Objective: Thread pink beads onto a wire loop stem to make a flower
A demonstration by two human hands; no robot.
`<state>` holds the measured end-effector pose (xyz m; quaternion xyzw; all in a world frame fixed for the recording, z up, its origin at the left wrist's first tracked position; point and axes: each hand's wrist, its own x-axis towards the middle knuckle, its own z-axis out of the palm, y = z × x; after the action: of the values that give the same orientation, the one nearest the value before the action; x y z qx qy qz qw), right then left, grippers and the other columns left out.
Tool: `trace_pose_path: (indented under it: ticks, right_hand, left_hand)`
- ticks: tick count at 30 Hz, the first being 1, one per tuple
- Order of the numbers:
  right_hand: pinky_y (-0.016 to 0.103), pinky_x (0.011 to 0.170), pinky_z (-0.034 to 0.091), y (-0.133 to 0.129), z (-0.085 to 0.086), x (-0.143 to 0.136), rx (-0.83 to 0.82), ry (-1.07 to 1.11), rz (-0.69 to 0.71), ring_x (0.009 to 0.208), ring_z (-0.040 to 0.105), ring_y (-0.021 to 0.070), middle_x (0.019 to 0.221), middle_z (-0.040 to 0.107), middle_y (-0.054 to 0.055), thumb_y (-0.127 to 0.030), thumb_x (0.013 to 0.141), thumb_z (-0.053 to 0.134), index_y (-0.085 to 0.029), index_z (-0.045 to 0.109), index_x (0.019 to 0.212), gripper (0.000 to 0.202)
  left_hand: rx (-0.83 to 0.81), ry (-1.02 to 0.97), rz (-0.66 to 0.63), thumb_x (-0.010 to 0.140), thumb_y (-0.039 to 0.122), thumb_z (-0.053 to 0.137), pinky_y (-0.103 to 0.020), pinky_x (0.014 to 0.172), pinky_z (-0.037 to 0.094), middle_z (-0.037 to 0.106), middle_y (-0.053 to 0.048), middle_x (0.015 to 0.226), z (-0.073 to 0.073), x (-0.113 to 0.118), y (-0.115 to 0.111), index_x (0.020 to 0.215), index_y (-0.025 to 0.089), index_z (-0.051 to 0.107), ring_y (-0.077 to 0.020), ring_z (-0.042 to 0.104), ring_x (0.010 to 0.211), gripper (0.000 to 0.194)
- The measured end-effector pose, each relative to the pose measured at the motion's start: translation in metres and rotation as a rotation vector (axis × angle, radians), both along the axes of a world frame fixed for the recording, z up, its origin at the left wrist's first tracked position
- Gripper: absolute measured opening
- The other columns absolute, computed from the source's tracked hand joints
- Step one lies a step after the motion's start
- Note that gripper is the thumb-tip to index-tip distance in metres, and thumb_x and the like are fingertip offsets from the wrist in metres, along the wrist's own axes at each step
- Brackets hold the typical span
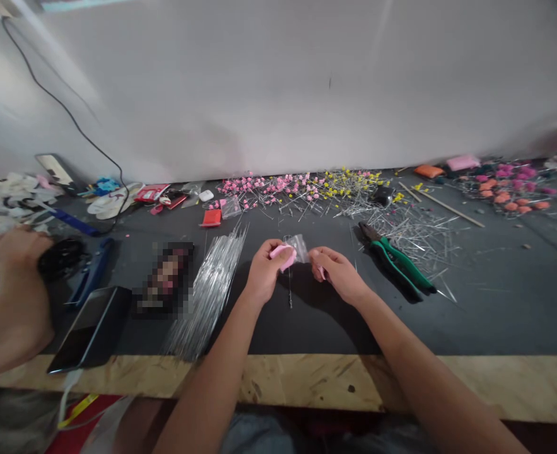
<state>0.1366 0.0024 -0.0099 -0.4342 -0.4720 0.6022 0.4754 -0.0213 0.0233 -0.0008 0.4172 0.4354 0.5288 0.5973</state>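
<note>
In the head view, we had both hands over the dark tabletop point(496, 290), close to each other. Our left hand point(265, 270) was nearly closed, and it gripped a lump of pink clay point(282, 255) between the thumb and the bent fingers. This lump was in front of us, above the table, and just beside a small clear plastic bag point(299, 247). Our right hand point(334, 271) had its fingers curled inward; it pinched a small pink piece point(322, 272), of which we could see only a little part. The right fingertips were very near to the bag, but we could not tell whether they touched it. Under the hands, a thin twisted wire point(290, 295) pointed towards us.

At the left of our left hand we had a bundle of straight silver wires point(212, 277), lying in a slant. Farther left lay a smartphone point(86, 331), near the table's wooden edge point(306, 381), and beyond it we saw the hand of a co-worker point(20, 246).

At the right of our right hand lay pliers with green handles point(396, 258), beside a loose pile of wires point(415, 230). Behind our hands, near the wall point(282, 94), we saw many wires with pink heads point(269, 186) and, to their right, others with yellow heads point(354, 181). A small red-orange packet point(211, 218) lay in front of the pink ones.
</note>
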Motion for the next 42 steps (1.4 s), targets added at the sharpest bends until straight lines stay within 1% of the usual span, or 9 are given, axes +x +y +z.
trace_pose_path:
  ticks: [3,8,12,17,21,26,31,37,42]
  right_hand:
    - [0.023,0.047,0.028,-0.001,0.0015,-0.0008,-0.001,-0.018,-0.014,0.045,0.037,0.0084,0.049,0.043,-0.007,-0.044,0.071,0.061,-0.019,0.058,0.085,0.028]
    - [0.024,0.048,0.027,-0.0013,-0.0018,-0.0025,0.04,-0.116,-0.124,0.046,0.036,0.0084,0.048,0.043,-0.006,-0.045,0.073,0.06,-0.019,0.06,0.076,0.026]
    - [0.025,0.048,0.026,-0.0003,-0.0024,-0.0014,0.047,-0.124,-0.164,0.047,0.036,0.0089,0.048,0.042,-0.006,-0.044,0.072,0.061,-0.019,0.059,0.072,0.025]
    - [0.025,0.048,0.026,-0.0011,-0.0005,0.0004,0.052,-0.179,-0.193,0.048,0.035,0.0093,0.05,0.042,-0.005,-0.043,0.07,0.062,-0.019,0.059,0.068,0.024]
    - [0.025,0.049,0.025,-0.0031,0.0011,-0.0006,0.08,-0.148,-0.23,0.048,0.034,0.009,0.051,0.042,-0.005,-0.04,0.07,0.062,-0.019,0.057,0.066,0.022]
    - [0.024,0.05,0.026,-0.0039,0.0005,-0.0043,0.066,-0.083,-0.195,0.05,0.035,0.0087,0.053,0.042,-0.005,-0.038,0.073,0.059,-0.019,0.056,0.071,0.019]
    - [0.023,0.05,0.027,-0.0027,-0.0011,-0.0057,0.062,-0.069,-0.224,0.051,0.035,0.0088,0.055,0.042,-0.006,-0.035,0.072,0.058,-0.02,0.054,0.068,0.017]
    - [0.023,0.051,0.028,-0.0035,-0.0013,-0.006,0.07,-0.066,-0.198,0.052,0.035,0.0088,0.057,0.042,-0.005,-0.034,0.073,0.057,-0.019,0.053,0.069,0.016]
    - [0.024,0.05,0.029,-0.0047,0.0007,-0.0059,0.064,-0.086,-0.152,0.051,0.036,0.0092,0.055,0.042,-0.005,-0.04,0.075,0.054,-0.02,0.052,0.072,0.02]
  left_hand:
    - [-0.029,-0.054,0.044,0.06,0.029,0.074,-0.02,0.058,0.039,0.055,0.004,0.069,0.0011,0.0001,0.0,0.076,0.018,0.049,-0.0081,0.053,0.062,0.031]
    - [-0.061,-0.049,-0.101,0.059,0.025,0.076,-0.021,0.061,0.041,0.057,0.004,0.071,0.0015,0.0019,-0.0038,0.08,0.018,0.052,-0.0083,0.054,0.064,0.032]
    - [-0.052,-0.094,-0.133,0.066,0.03,0.071,-0.022,0.063,0.041,0.061,0.0,0.08,0.0018,0.0024,-0.0035,0.091,0.017,0.059,-0.0094,0.055,0.068,0.03]
    - [-0.059,-0.015,-0.12,0.067,0.032,0.069,-0.022,0.059,0.039,0.06,0.001,0.07,0.0022,0.0015,-0.003,0.081,0.015,0.063,-0.0092,0.052,0.062,0.023]
    - [-0.056,0.011,-0.128,0.065,0.032,0.07,-0.022,0.06,0.039,0.06,0.001,0.069,-0.0001,0.001,-0.0036,0.077,0.016,0.063,-0.0092,0.052,0.061,0.022]
    - [-0.022,0.07,-0.135,0.067,0.038,0.068,-0.021,0.058,0.037,0.058,0.002,0.067,-0.0023,0.0005,-0.0043,0.077,0.016,0.062,-0.0088,0.05,0.061,0.025]
    - [0.01,0.176,-0.166,0.07,0.04,0.066,-0.022,0.057,0.035,0.057,0.002,0.065,-0.0007,-0.0002,-0.0055,0.072,0.015,0.064,-0.0087,0.048,0.059,0.025]
    - [-0.032,0.099,-0.153,0.068,0.036,0.068,-0.022,0.057,0.036,0.058,0.002,0.063,-0.0017,0.0023,-0.0068,0.07,0.015,0.064,-0.0084,0.048,0.058,0.022]
    - [-0.063,0.034,-0.137,0.066,0.036,0.069,-0.022,0.057,0.037,0.059,0.002,0.064,-0.0032,0.0037,-0.0067,0.07,0.015,0.064,-0.0085,0.05,0.057,0.022]
